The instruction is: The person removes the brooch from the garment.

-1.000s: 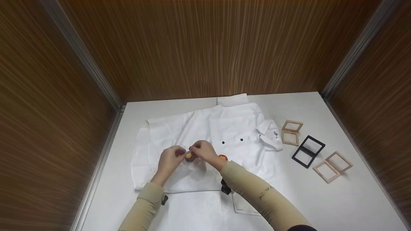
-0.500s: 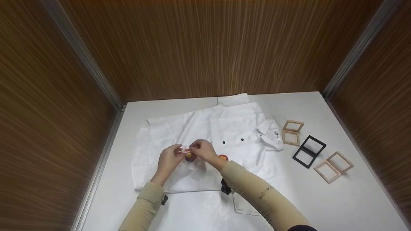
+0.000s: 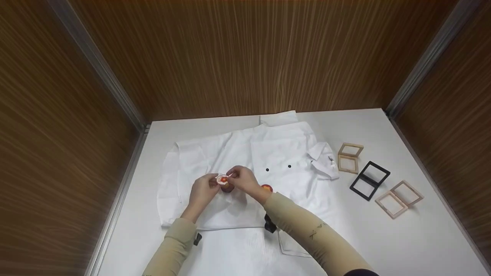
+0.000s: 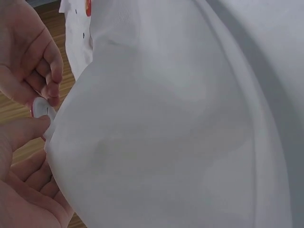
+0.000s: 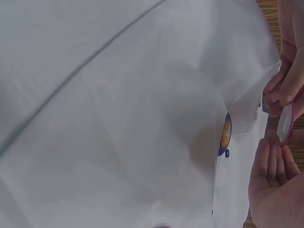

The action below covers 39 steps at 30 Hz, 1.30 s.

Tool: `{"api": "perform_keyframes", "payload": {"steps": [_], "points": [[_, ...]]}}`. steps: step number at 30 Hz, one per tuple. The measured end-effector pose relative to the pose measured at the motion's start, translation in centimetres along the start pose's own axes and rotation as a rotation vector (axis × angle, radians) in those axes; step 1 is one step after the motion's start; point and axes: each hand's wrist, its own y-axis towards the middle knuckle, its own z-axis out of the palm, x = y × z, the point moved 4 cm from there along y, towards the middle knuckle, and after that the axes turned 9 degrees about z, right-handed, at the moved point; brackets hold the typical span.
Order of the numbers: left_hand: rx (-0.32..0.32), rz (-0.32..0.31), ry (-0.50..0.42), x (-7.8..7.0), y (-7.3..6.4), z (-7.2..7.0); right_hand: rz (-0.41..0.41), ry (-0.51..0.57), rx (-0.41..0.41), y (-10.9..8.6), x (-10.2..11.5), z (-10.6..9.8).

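A round pin badge (image 3: 222, 179), white with a red-orange middle, is held above a white shirt (image 3: 280, 153). My left hand (image 3: 202, 191) pinches its left side between thumb and fingers. On the opposite side, the fingertips of my right hand (image 3: 245, 180) pinch its edge. The white back of the badge (image 4: 41, 107) shows in the left wrist view, with a thin pin on it. Near it, the shirt cloth (image 5: 247, 102) is lifted. A second badge (image 5: 225, 134) with an orange animal face sits on the cloth. Whether the pin passes through the fabric cannot be told.
A red and yellow badge (image 3: 266, 188) lies on the shirt beside my right wrist. Two dark buttons, including this button (image 3: 267, 169), mark the shirt. To the right lie a tan case (image 3: 347, 164), a black case (image 3: 361, 191) and a pinkish case (image 3: 391, 205), all opened.
The badge between my hands has tilted, so its white and red face now shows to the head camera. My hands have otherwise hardly moved.
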Motion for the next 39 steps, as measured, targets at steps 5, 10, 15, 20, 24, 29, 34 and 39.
{"api": "perform_keyframes", "payload": {"steps": [5,10,15,20,24,29,34,39], "points": [[-0.003,-0.004,-0.005,0.17,0.09,0.14,0.011,0.009,-0.001,-0.01,-0.16,0.05],[-0.023,-0.016,0.04,0.2,0.07,0.13,0.017,0.009,0.009,-0.06,-0.33,0.05],[-0.028,-0.032,0.029,0.25,0.02,0.17,0.023,0.016,0.018,-0.1,-0.44,0.1],[-0.02,-0.04,-0.004,0.27,-0.04,0.29,0.039,0.018,0.024,-0.15,-0.61,0.18],[-0.006,-0.038,-0.001,0.22,-0.07,0.37,0.038,0.023,0.029,-0.24,-0.69,0.23],[0.033,-0.067,0.003,0.2,-0.21,0.37,0.029,0.035,0.036,-0.39,-0.66,0.32],[0.051,-0.075,0.004,0.17,-0.32,0.36,0.037,0.046,0.046,-0.49,-0.66,0.43],[0.044,-0.073,0.014,0.26,-0.34,0.43,0.029,0.019,0.024,-0.56,-0.68,0.39]]}}
